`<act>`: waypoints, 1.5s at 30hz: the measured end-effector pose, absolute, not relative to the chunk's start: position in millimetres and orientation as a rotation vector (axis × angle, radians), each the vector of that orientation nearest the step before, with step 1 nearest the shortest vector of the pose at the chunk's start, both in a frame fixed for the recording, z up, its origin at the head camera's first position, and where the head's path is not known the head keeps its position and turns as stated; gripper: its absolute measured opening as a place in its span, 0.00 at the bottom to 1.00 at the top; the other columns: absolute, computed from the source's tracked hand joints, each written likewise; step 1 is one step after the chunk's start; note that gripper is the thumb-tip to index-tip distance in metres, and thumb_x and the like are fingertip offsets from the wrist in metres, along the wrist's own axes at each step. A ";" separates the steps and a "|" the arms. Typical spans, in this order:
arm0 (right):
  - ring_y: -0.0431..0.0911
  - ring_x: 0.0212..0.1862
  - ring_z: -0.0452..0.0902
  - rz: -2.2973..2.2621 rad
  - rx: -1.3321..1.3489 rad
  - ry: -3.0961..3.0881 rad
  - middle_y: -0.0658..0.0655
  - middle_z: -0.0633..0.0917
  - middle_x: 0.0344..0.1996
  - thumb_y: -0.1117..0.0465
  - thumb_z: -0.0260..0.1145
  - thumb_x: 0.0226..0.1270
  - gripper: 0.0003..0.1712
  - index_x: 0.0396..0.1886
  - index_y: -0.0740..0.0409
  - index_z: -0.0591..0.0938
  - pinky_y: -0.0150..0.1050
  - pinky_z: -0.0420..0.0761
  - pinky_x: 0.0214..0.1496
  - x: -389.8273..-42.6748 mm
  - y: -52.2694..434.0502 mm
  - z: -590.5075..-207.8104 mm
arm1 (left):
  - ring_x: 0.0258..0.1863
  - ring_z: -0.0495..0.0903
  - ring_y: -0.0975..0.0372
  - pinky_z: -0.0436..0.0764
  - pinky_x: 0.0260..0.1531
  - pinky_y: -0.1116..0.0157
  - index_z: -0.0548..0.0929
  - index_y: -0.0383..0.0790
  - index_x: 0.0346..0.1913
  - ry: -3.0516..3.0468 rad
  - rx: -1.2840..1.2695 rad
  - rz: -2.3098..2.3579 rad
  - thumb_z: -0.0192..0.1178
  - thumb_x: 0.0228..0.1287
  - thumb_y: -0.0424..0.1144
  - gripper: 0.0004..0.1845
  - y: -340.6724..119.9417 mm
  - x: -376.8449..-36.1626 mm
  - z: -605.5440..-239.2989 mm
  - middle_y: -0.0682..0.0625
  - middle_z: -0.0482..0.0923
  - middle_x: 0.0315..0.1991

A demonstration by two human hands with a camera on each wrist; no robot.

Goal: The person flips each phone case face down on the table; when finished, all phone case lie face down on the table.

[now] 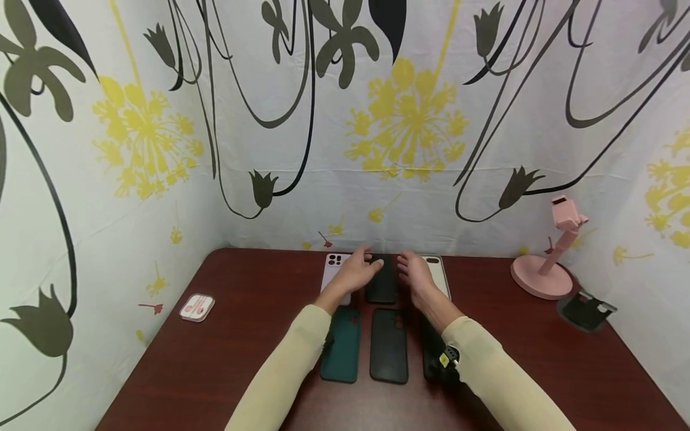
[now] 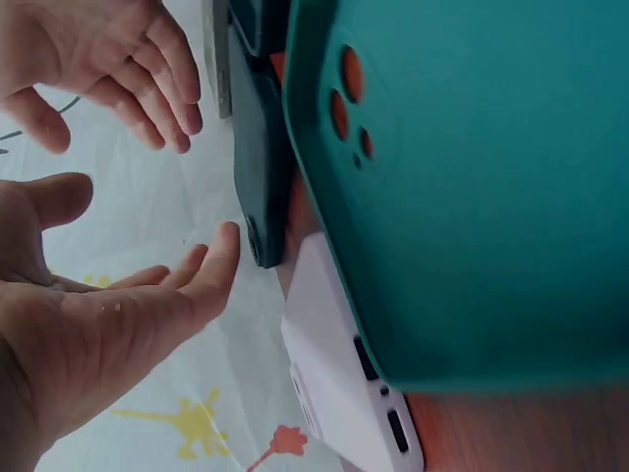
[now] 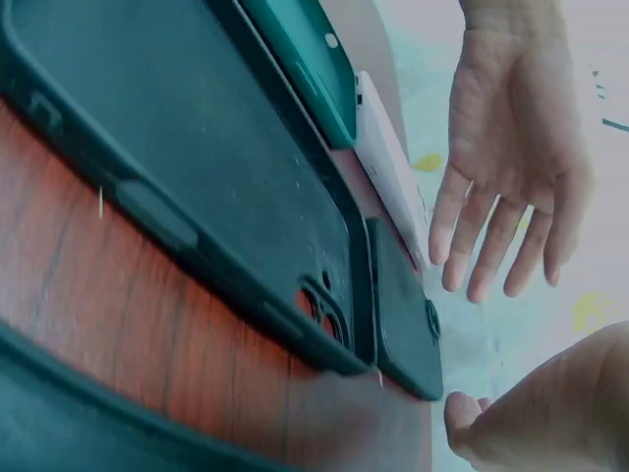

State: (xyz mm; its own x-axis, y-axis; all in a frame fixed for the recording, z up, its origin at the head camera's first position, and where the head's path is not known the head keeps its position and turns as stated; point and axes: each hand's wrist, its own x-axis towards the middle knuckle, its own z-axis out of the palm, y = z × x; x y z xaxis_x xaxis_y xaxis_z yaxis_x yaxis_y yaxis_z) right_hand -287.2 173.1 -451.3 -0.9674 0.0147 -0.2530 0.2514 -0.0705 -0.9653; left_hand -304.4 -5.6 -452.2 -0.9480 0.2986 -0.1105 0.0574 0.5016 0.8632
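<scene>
Hovering | left hand (image 1: 358, 270) | right hand (image 1: 415, 273) | fingers spread over black case (image 1: 381, 281)

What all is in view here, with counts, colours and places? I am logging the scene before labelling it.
Phone cases: six in two rows on the table. Back row: lilac, black, white. Front row: teal, black, dark one partly under the right sleeve.
Earbud box: one, white and pink, table's left side.
Phone stand: one, pink, back right.
Small dark holder: one, right edge.
Table: one, dark red-brown wood.
Floral cloth: white, yellow, black, behind and beside the table.
Left hand: open, over the back black case.
Right hand: open, beside it.
</scene>
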 end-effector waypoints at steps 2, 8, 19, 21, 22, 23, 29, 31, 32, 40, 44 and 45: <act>0.60 0.85 0.54 -2.165 0.313 2.067 0.68 0.59 0.83 0.52 0.40 0.89 0.36 0.86 0.65 0.50 0.53 0.58 0.87 -287.7 178.5 -450.8 | 0.76 0.73 0.48 0.76 0.71 0.45 0.60 0.47 0.84 2.445 0.322 1.490 0.54 0.82 0.56 0.36 -3.9 -307.6 -453.3 0.44 0.70 0.78; 0.62 0.80 0.61 -2.078 0.409 2.272 0.69 0.63 0.80 0.56 0.44 0.88 0.32 0.83 0.65 0.58 0.57 0.65 0.82 -283.3 199.9 -452.0 | 0.76 0.71 0.45 0.81 0.69 0.50 0.64 0.41 0.80 2.037 0.302 1.827 0.53 0.85 0.43 0.28 11.5 -317.7 -458.6 0.38 0.69 0.76; 0.62 0.71 0.67 -1.912 0.525 2.472 0.67 0.68 0.76 0.49 0.44 0.87 0.33 0.81 0.62 0.62 0.56 0.72 0.68 -280.7 243.0 -452.9 | 0.78 0.69 0.42 0.81 0.68 0.48 0.63 0.36 0.80 1.808 0.217 1.935 0.52 0.85 0.40 0.29 58.1 -318.2 -456.9 0.36 0.65 0.79; 0.62 0.72 0.67 -1.862 0.552 2.511 0.68 0.68 0.76 0.48 0.45 0.86 0.35 0.82 0.62 0.61 0.58 0.72 0.69 -281.6 247.8 -454.0 | 0.78 0.67 0.41 0.80 0.69 0.46 0.64 0.35 0.80 1.780 0.205 1.937 0.53 0.84 0.40 0.28 67.4 -318.2 -457.0 0.36 0.64 0.79; 0.63 0.73 0.67 -1.842 0.558 2.523 0.68 0.69 0.76 0.47 0.45 0.86 0.35 0.82 0.62 0.60 0.60 0.71 0.71 -282.0 249.5 -454.7 | 0.79 0.66 0.40 0.79 0.70 0.44 0.64 0.34 0.80 1.757 0.190 1.943 0.53 0.84 0.40 0.28 71.7 -318.2 -457.3 0.36 0.63 0.80; 0.63 0.74 0.66 -1.825 0.567 2.537 0.68 0.69 0.76 0.47 0.45 0.86 0.36 0.82 0.63 0.61 0.61 0.70 0.73 -282.4 250.8 -455.5 | 0.79 0.65 0.40 0.78 0.70 0.43 0.63 0.34 0.80 1.732 0.175 1.951 0.52 0.84 0.40 0.29 75.4 -318.5 -457.8 0.36 0.63 0.80; 0.64 0.79 0.60 -1.749 0.591 2.537 0.69 0.65 0.78 0.42 0.44 0.85 0.40 0.82 0.65 0.59 0.64 0.64 0.79 -281.4 253.6 -462.1 | 0.81 0.61 0.42 0.77 0.71 0.41 0.61 0.35 0.82 1.634 0.053 1.990 0.54 0.83 0.43 0.32 87.3 -318.4 -463.3 0.37 0.61 0.80; 0.65 0.81 0.56 -1.732 0.588 2.518 0.69 0.61 0.81 0.40 0.42 0.85 0.42 0.83 0.65 0.56 0.64 0.62 0.80 -280.5 253.6 -463.6 | 0.81 0.63 0.43 0.79 0.69 0.42 0.63 0.37 0.81 1.650 0.032 1.983 0.56 0.83 0.45 0.32 88.4 -317.8 -464.5 0.38 0.62 0.80; 0.65 0.82 0.54 -1.726 0.584 2.511 0.69 0.60 0.81 0.39 0.41 0.85 0.43 0.84 0.65 0.55 0.65 0.61 0.81 -280.2 253.7 -464.3 | 0.80 0.64 0.43 0.79 0.68 0.42 0.64 0.37 0.80 1.659 0.029 1.978 0.56 0.83 0.45 0.31 88.9 -317.6 -464.8 0.38 0.62 0.80; 0.66 0.84 0.50 -1.709 0.582 2.510 0.70 0.55 0.83 0.38 0.39 0.85 0.45 0.85 0.65 0.50 0.65 0.58 0.83 -278.9 253.0 -468.0 | 0.81 0.63 0.43 0.80 0.67 0.42 0.65 0.39 0.80 1.650 0.017 1.967 0.56 0.83 0.48 0.31 89.7 -318.1 -465.5 0.37 0.61 0.81; 0.66 0.85 0.46 -1.725 0.565 2.480 0.71 0.48 0.85 0.35 0.37 0.85 0.48 0.87 0.64 0.42 0.65 0.57 0.84 -276.8 255.0 -469.2 | 0.82 0.61 0.43 0.79 0.68 0.41 0.60 0.40 0.83 1.614 0.026 1.973 0.54 0.84 0.48 0.34 88.9 -318.4 -465.0 0.35 0.57 0.83; 0.66 0.84 0.48 -1.730 0.556 2.472 0.71 0.49 0.85 0.35 0.36 0.84 0.49 0.87 0.65 0.40 0.64 0.59 0.82 -276.3 255.9 -469.1 | 0.83 0.60 0.43 0.79 0.68 0.40 0.60 0.41 0.84 1.608 0.030 1.974 0.53 0.84 0.48 0.34 88.9 -318.3 -464.8 0.34 0.56 0.83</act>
State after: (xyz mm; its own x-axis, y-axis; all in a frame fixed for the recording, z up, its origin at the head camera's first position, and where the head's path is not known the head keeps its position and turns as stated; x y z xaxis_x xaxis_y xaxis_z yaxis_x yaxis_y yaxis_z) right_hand -276.3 255.9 -469.1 -0.9317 0.2505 -0.2629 0.3328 0.2994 -0.8942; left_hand -318.3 88.9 -464.8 -0.8277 0.4485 -0.3373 -0.4211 -0.0991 0.9016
